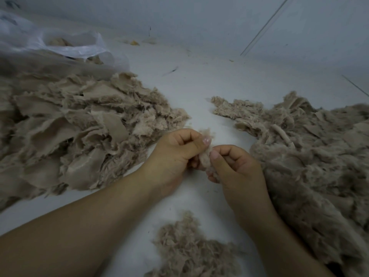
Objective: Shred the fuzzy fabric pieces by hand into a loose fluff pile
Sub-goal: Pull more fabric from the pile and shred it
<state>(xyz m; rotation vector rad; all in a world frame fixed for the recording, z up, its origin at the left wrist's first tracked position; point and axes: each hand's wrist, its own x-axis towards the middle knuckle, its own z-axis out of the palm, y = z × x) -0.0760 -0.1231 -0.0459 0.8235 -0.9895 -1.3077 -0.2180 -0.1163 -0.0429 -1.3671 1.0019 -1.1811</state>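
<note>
A small beige fuzzy fabric piece is held between both hands at the centre of the view. My left hand pinches its upper end with thumb and curled fingers. My right hand pinches its lower part, thumb on top. A big heap of torn fabric pieces lies to the left. Another fuzzy heap spreads along the right. A smaller pile of loose fluff lies on the white surface below my hands.
A clear plastic bag holding more beige pieces sits at the far left back. A grey wall rises behind. Small scraps lie near the wall. A bare strip of white surface runs between the two heaps.
</note>
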